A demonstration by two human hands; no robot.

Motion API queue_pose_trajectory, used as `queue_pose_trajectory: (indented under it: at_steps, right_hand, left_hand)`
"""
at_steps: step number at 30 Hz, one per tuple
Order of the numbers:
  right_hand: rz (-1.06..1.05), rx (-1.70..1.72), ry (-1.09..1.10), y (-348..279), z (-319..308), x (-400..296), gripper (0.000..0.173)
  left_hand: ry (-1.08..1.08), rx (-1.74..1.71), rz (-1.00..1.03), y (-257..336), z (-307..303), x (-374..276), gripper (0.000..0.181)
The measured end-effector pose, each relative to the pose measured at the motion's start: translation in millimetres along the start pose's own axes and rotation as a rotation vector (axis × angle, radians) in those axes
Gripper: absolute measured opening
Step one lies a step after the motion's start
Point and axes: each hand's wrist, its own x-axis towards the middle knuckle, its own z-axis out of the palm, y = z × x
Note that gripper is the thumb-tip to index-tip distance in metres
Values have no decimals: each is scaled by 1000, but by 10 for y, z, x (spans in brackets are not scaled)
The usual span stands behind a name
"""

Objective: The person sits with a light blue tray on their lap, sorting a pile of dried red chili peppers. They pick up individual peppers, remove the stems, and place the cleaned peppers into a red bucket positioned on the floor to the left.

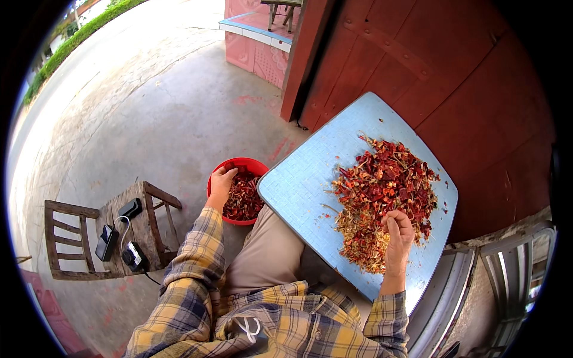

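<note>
A heap of broken dried red chillies [385,172], mixed with pale seeds and stems, covers much of a light blue tabletop [304,174]. At the near side of this heap is my right hand [398,230], its thumb and fingers drawn together; nothing can be made out between them. Paler seeds and fine bits [365,241] gather beside that hand. My left hand [221,183] is at the far left of a red plastic basin [241,221], fingertips over its inside. Dark red chilli pieces [244,192] partly fill the basin. Whether the left fingers grip a piece is unclear.
A small wooden chair [107,219] on the left carries black electronic devices [130,208] and a white cable. The concrete floor [156,125] stretches ahead. A dark red wooden door [425,58] stands beyond the table, and a metal frame [452,291] lies at right.
</note>
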Motion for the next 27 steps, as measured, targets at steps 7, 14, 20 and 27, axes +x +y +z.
queue_pose_trajectory:
  at_steps: [7, 14, 20, 27]
  right_hand:
    - [51, 103, -11, 56, -81, -2, 12]
    - [-38, -106, 61, -9, -228, 277, 13]
    - [-274, -835, -30, 12, -204, 822, 15]
    - [-301, -1322, -140, 363, -20, 1222, 22]
  left_hand:
    - [201, 525, 99, -759, -648, 296, 24]
    - [271, 962, 53, -477, -296, -114, 37]
    - [273, 650, 114, -465, -172, -95, 25]
    - [115, 226, 479, 75, 370, -393, 11]
